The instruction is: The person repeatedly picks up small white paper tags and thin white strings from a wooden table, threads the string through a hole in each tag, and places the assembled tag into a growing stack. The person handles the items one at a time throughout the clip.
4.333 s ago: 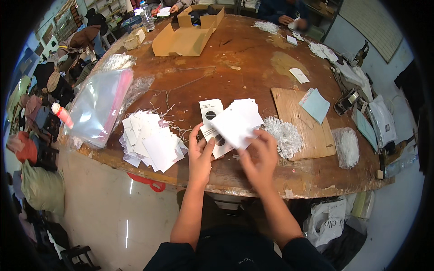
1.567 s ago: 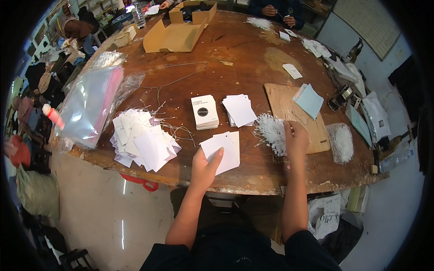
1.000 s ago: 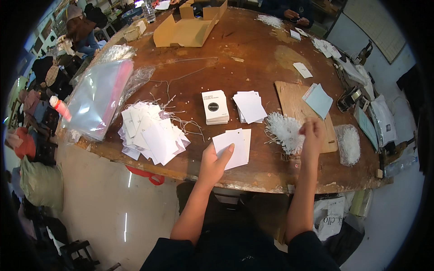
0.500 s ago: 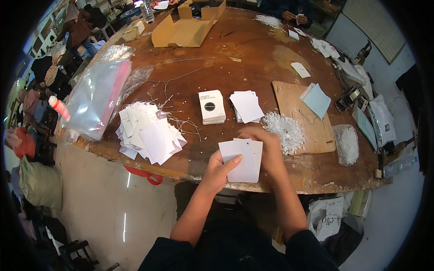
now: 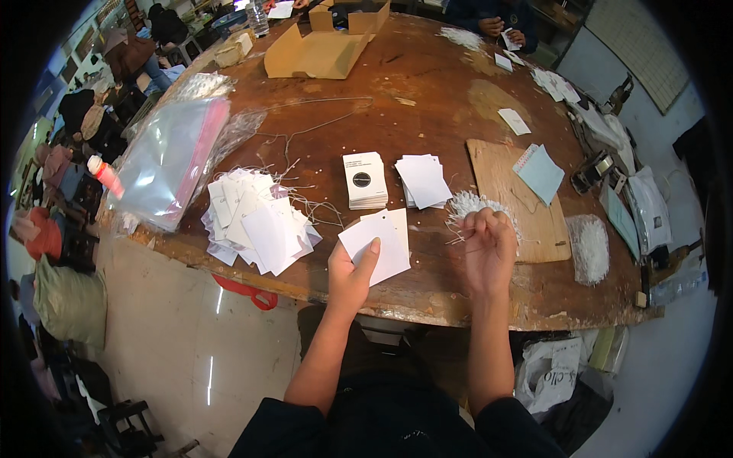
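Landmark: stack of printed cards (image 5: 365,180), squared, bearing a dark round mark, on the worn brown table (image 5: 435,88).

Left hand (image 5: 351,273): nearer the person than the landmark; thumb laid flat over the white cards (image 5: 376,252), fingers beneath, pinching them. Cards fanned, a cream edge showing behind; a small hole near the top edge of the front one.

Right hand (image 5: 490,248): right of the landmark and nearer the person; fingers curled inward, in front of the string bundle (image 5: 464,204). Whether a string is pinched between the fingertips: cannot tell.

Plain card stack (image 5: 424,183): just right of the landmark, corners uneven.

Strung card pile (image 5: 263,229): left of the landmark and nearer the person; loose, strings straggling from it toward the landmark.

Wooden board (image 5: 544,238): right of the landmark, beyond the string bundle; blue paper (image 5: 540,177) upon it.

Clear plastic bags (image 5: 172,164): far left of the landmark.

Cardboard box (image 5: 317,57): beyond the landmark, lid open.

Hazards, by judgement: fanned cards may slide apart should the thumb ease; several strings may lift together, since the bundle lies massed; the held cards, close to the landmark, may nudge it askew; straggling strings may snag a passing left wrist.
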Demonstrator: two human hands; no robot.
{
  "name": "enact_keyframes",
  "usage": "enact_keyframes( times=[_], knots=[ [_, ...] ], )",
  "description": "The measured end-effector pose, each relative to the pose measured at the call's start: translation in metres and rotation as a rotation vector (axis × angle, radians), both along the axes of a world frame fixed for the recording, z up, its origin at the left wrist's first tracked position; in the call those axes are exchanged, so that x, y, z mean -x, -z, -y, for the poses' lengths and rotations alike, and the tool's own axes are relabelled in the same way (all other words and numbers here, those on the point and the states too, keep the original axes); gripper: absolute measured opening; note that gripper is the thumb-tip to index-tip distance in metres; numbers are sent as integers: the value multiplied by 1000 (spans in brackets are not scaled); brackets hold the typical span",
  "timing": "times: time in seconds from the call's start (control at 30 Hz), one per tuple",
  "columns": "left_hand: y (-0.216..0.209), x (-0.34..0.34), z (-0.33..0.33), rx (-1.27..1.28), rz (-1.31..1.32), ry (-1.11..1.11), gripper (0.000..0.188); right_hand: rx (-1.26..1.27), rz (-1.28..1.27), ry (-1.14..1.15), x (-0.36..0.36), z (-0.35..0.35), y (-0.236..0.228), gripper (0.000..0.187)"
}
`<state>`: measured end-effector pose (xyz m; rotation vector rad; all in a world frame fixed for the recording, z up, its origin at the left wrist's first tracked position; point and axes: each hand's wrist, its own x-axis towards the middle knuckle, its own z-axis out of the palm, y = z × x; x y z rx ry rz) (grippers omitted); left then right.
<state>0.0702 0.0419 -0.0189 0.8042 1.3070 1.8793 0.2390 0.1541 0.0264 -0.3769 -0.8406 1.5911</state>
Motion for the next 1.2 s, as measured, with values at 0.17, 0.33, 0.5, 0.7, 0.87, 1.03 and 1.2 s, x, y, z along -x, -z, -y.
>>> enact_keyframes(
  times=[0.17, 0.33, 0.5, 0.7, 0.87, 1.03, 1.2],
  knots=[
    [1, -5, -1, 15, -116, -52, 30, -166, 713, 9, 35, 35, -9, 3],
    [-1, -7, 2, 8, -224, -91, 26, -288, 854, 113, 57, 46, -4, 11],
    [-4, -9, 1, -9, -395, -114, 25, -468, 989, 170, 56, 43, -6, 7],
    [-10, -9, 2, -21, -464, -104, 22, -649, 1008, 180, 54, 38, -9, 6],
    [-13, -10, 0, -102, -680, -173, 25, -553, 1027, 77, 46, 33, -9, 6],
    [-14, -10, 0, -104, -1160, -287, 38, -162, 984, -178, 33, 31, -16, 8],
    [-15, -7, 3, -76, -1430, -408, 37, 202, 592, -354, 28, 29, -13, 13]
  ],
)
